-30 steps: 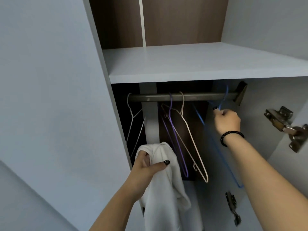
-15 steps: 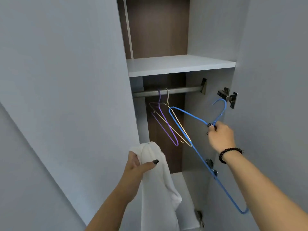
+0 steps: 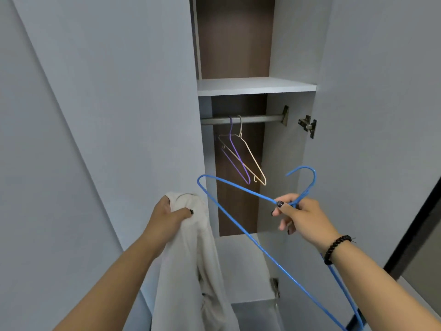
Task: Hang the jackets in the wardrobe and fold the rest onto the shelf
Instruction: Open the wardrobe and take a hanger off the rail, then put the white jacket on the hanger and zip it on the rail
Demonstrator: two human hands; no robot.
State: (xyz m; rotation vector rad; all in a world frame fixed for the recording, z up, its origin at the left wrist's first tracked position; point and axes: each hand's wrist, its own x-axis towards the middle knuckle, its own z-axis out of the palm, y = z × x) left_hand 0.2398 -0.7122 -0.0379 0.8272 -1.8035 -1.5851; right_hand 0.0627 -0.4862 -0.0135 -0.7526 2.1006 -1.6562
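At 7 o'clock, the left hand (image 3: 170, 215) has its grip clenched on the bunched top of a cream-white fabric jacket (image 3: 191, 271) that hangs down below it. At 4 o'clock, the right hand (image 3: 299, 216) pinches the neck of a blue wire hanger (image 3: 238, 231), clear of the rail. Farther, at 12 o'clock, a purple wire hanger (image 3: 235, 151) and a beige wire hanger (image 3: 250, 156) hang on the grey metal rail (image 3: 257, 119) under the white wardrobe shelf (image 3: 255, 86).

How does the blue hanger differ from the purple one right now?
The blue hanger is off the rail, pinched at its neck by the right hand and tilted; the purple hanger hangs on the rail, untouched. The blue one looks larger, being nearer. Both are thin wire and bare.
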